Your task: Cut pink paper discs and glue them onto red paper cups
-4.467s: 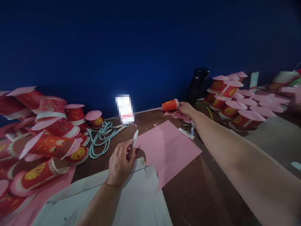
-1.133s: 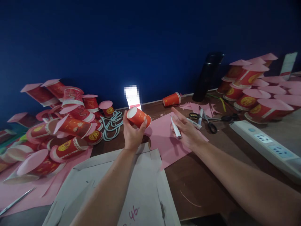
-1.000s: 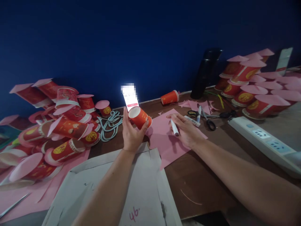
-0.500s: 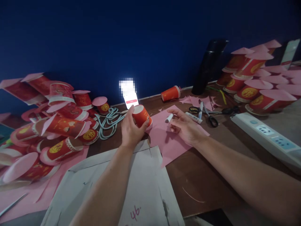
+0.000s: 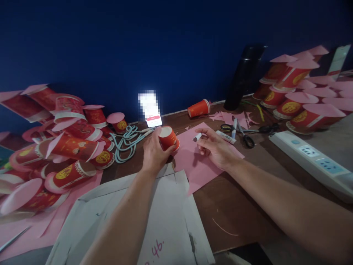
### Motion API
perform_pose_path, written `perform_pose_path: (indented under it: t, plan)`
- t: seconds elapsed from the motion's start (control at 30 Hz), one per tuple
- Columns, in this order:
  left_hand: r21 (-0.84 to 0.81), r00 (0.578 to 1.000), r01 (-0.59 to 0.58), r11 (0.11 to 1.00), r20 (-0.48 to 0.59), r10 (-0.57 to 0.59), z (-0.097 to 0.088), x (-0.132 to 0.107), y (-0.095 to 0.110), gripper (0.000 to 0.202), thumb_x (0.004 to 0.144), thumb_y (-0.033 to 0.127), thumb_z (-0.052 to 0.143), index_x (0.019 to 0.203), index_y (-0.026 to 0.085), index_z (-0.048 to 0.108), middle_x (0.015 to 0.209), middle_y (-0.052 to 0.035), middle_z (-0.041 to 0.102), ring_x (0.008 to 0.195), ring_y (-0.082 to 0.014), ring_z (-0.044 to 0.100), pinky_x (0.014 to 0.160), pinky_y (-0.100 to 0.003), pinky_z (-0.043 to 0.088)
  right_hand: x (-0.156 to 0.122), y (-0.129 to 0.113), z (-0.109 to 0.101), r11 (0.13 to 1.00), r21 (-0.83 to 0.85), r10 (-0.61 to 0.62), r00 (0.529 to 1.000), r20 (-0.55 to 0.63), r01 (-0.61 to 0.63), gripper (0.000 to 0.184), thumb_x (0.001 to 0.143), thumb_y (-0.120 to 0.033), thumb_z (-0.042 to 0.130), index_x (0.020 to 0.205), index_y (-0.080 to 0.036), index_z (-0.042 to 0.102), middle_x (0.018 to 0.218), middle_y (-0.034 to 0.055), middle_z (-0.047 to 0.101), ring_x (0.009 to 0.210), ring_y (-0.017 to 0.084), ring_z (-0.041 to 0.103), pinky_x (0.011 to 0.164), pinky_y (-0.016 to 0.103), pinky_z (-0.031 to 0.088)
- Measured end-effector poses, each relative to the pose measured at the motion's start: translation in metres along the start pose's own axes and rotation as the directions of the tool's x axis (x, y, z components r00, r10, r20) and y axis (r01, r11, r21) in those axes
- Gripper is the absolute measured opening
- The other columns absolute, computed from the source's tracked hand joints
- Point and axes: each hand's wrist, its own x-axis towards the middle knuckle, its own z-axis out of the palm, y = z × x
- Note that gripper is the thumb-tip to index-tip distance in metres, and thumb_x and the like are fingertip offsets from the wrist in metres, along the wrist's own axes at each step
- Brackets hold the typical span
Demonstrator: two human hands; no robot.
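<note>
My left hand (image 5: 152,154) is wrapped round a small red paper cup (image 5: 168,137), upside down with its mouth on the pink paper sheet (image 5: 198,162). My right hand (image 5: 216,149) grips a white marker (image 5: 196,137) a little to the right of the cup, above the same sheet. Both hands are over the brown table (image 5: 234,209), just beyond a white cardboard sheet (image 5: 143,228).
A heap of red cups with pink paper lids (image 5: 55,147) fills the left; more stand at the right (image 5: 298,99). A lit phone (image 5: 150,108), a teal cord (image 5: 127,138), a lying red cup (image 5: 199,108), scissors (image 5: 245,134), a black bottle (image 5: 245,75) and a white power strip (image 5: 311,160) lie around.
The cup moved from my right hand's reach at the back into my left hand, then was turned and lowered mouth-down onto the pink sheet. The marker passed from left hand to right.
</note>
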Motion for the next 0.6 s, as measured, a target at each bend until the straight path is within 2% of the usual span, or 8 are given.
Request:
perform_pose_path:
  t: [0.17, 0.37, 0.5, 0.6]
  plan:
    - [0.021, 0.999, -0.01, 1.0, 0.033, 0.009, -0.0006, -0.0001, 0.0025, 0.072, 0.071, 0.036, 0.073, 0.134, 0.022, 0.04, 0.129, -0.0142, 0.057, 0.119, -0.0333, 0.053, 0.1, -0.053, 0.041, -0.0011, -0.0002, -0.0005, 1.0, -0.02, -0.004, 1.0, 0.015, 0.004, 0.033, 0.076, -0.026, 0.069, 0.106, -0.024, 0.057, 0.067, -0.0061, 0.053, 0.052, 0.009, 0.047, 0.051, 0.025, 0.036]
    - [0.051, 0.998, -0.034, 0.998, 0.052, 0.032, -0.0009, -0.0003, 0.0021, 0.074, 0.072, 0.04, 0.072, 0.136, 0.023, 0.039, 0.132, -0.0139, 0.055, 0.12, -0.0338, 0.052, 0.102, -0.054, 0.039, -0.0014, 0.0005, -0.0015, 1.0, -0.026, 0.012, 0.999, 0.032, -0.011, 0.033, 0.077, -0.028, 0.069, 0.108, -0.023, 0.057, 0.068, -0.006, 0.053, 0.052, 0.009, 0.048, 0.051, 0.025, 0.036]
    - [0.066, 0.998, -0.065, 0.996, 0.03, 0.063, -0.0009, -0.0009, -0.0004, 0.068, 0.077, 0.048, 0.066, 0.135, 0.022, 0.042, 0.132, -0.0138, 0.055, 0.121, -0.0329, 0.051, 0.102, -0.052, 0.039, -0.0014, 0.0009, -0.0025, 0.999, -0.042, 0.02, 0.999, 0.045, -0.019, 0.033, 0.077, -0.028, 0.068, 0.109, -0.024, 0.057, 0.068, -0.0058, 0.053, 0.052, 0.008, 0.048, 0.051, 0.025, 0.036]
    - [0.062, 0.994, -0.105, 0.993, -0.025, 0.107, -0.0007, -0.0012, -0.0034, 0.06, 0.083, 0.052, 0.057, 0.133, 0.02, 0.046, 0.13, -0.0129, 0.058, 0.119, -0.031, 0.052, 0.102, -0.05, 0.039, -0.0015, 0.0006, -0.0029, 0.998, -0.055, 0.038, 0.997, 0.06, -0.035, 0.034, 0.078, -0.029, 0.068, 0.109, -0.024, 0.058, 0.068, -0.0054, 0.053, 0.052, 0.008, 0.048, 0.049, 0.024, 0.034]
